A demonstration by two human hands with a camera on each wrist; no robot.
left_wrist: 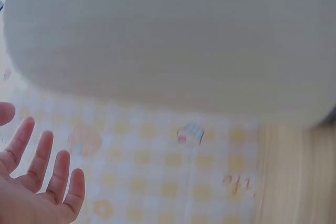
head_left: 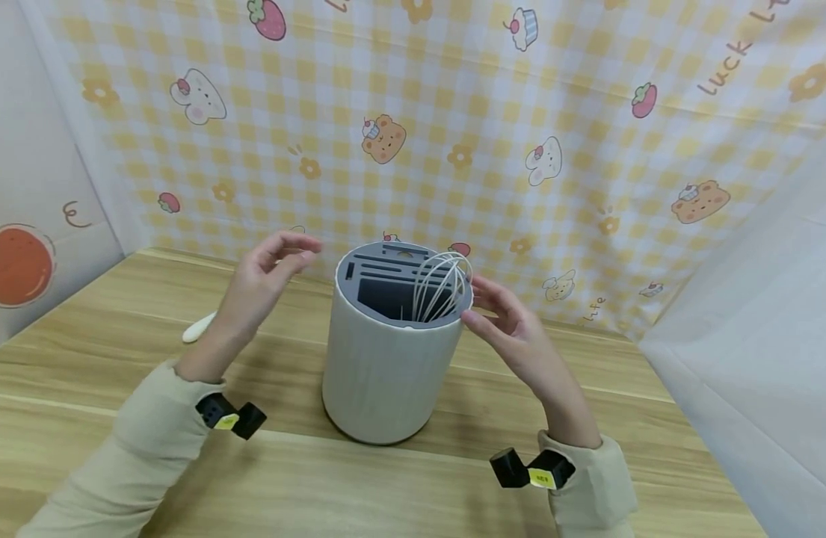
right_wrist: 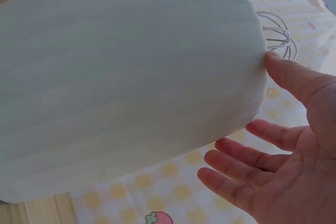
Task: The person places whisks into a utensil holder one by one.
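Head view: I read "luck" and "life" on cloth (head_left: 446, 97); one holder (head_left: 392, 373) on table (head_left: 271, 493), one whisk (head_left: 442, 284) inside. Left wrist: left hand (left_wrist: 39, 192) loosely spread, holding nothing. Right wrist: right hand (right_wrist: 304, 166) spread, touching holder.

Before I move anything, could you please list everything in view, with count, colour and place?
Holder: 1, off-white with grey slotted top, upright on the table
Whisk: 1, off-white, loops up in the holder's large opening, right side
Partly hidden object: 1, white, on the table behind the left forearm
Table: 1, light wood, beneath everything
Patterned cloth: 1, yellow-white check, behind the table
Side sheets: 2, white, left one printed, at either side
Wrist devices: 2, black with yellow labels, one per wrist
Sleeves: 2, beige, on the forearms
Left hand: 1, bare, left of the holder, apart
Right hand: 1, bare, thumb at the holder's right rim
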